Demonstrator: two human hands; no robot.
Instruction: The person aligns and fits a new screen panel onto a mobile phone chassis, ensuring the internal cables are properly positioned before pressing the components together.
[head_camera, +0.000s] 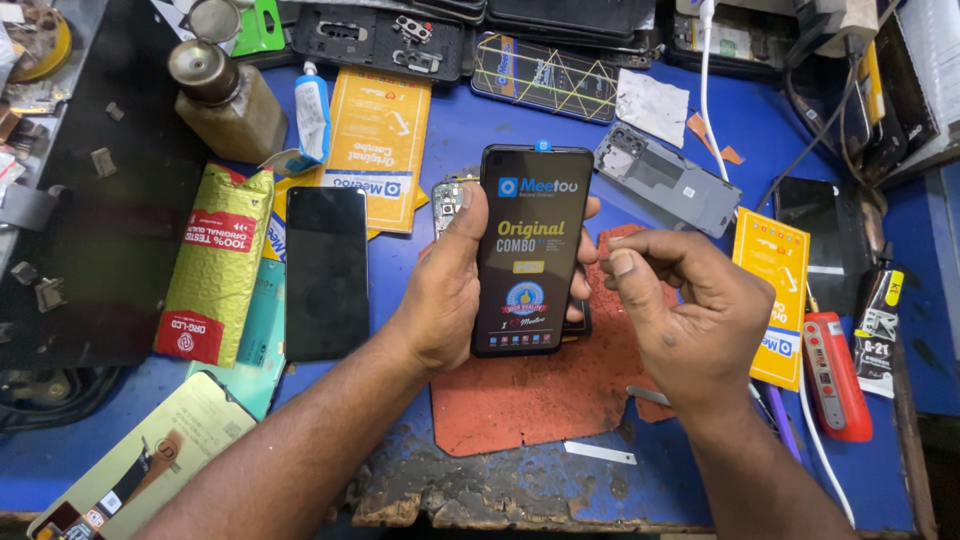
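My left hand (440, 290) grips a black phone screen unit (528, 250) upright over the bench, thumb on its left edge and fingers behind. A printed protective film covers the glass, with a small blue tab at the top. My right hand (685, 310) hovers just right of the screen with thumb and forefinger pinched together; whether something thin sits between them I cannot tell. Both hands are above a worn red mat (530, 400).
Another black phone (326, 270) lies left on the blue bench (470, 130), beside a green-and-red padded pouch (215, 265). Yellow packaging cards (378, 140), a grey phone back frame (665, 180), a glass bottle (225, 100), a red tool (835, 375) and a glue tube (878, 325) surround the mat.
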